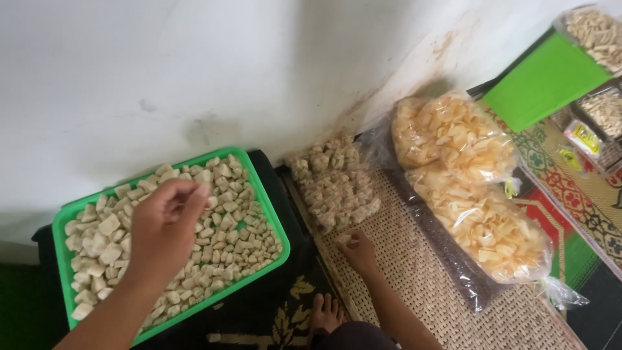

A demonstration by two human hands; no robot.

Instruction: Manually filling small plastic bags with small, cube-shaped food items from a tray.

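Observation:
My left hand hovers over a green plastic tray filled with pale cube-shaped snack pieces. Its fingertips are pinched together on a few of those pieces near the tray's middle. My right hand rests on a woven mat and grips a small clear packet that has some pieces in it. Just beyond that hand, against the wall, lies a pile of filled small packets.
Two big clear bags of orange crackers lie on the mat at the right. Behind them stand a green panel and bags of pale snacks. A bare foot is at the bottom centre. A white wall closes the far side.

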